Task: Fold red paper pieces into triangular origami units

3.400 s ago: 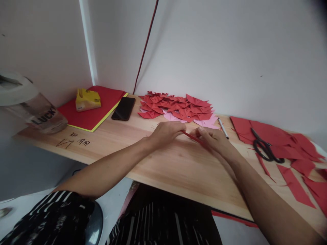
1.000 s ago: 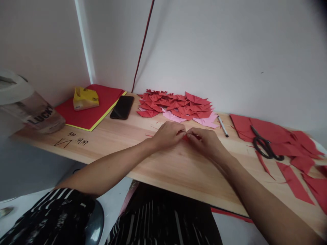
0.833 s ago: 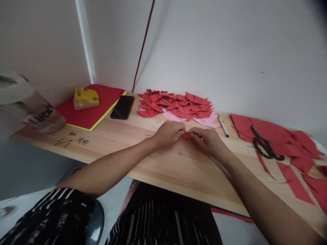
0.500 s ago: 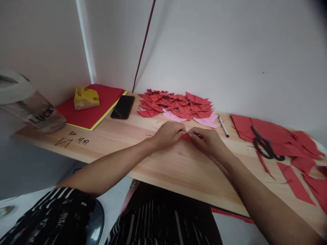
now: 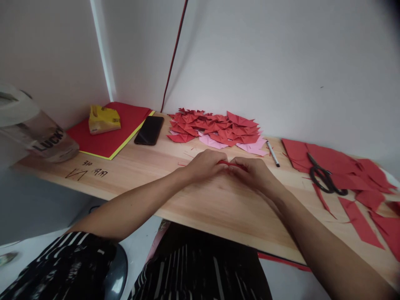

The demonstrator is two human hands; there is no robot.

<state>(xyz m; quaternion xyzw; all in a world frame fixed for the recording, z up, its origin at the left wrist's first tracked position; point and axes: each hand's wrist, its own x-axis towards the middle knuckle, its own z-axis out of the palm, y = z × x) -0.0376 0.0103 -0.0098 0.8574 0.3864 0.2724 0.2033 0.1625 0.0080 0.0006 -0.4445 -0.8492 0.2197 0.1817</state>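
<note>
Both hands meet over the middle of the wooden table (image 5: 218, 208), pinching a small folded piece of red paper (image 5: 229, 164) between them. My left hand (image 5: 208, 164) is closed on its left end, and my right hand (image 5: 254, 171) grips its right end. Only a narrow red edge shows; the fingers hide the rest, so its full shape cannot be made out. Just beyond the hands lies a pile of folded red paper pieces (image 5: 215, 127), with pink folded paper (image 5: 212, 142) at its front edge.
Black-handled scissors (image 5: 323, 179) rest on red paper sheets (image 5: 340, 160) at right, near cut strips (image 5: 359, 223). A pen (image 5: 273, 154) lies by the pile. Leftward are a phone (image 5: 149, 130), red sheets (image 5: 103, 143), a yellow packet (image 5: 104, 120) and a clear bottle (image 5: 46, 139).
The red paper between my fingers has turned and now shows as a thin edge across both hands. My fingers have shifted slightly; the things on the table lie as before.
</note>
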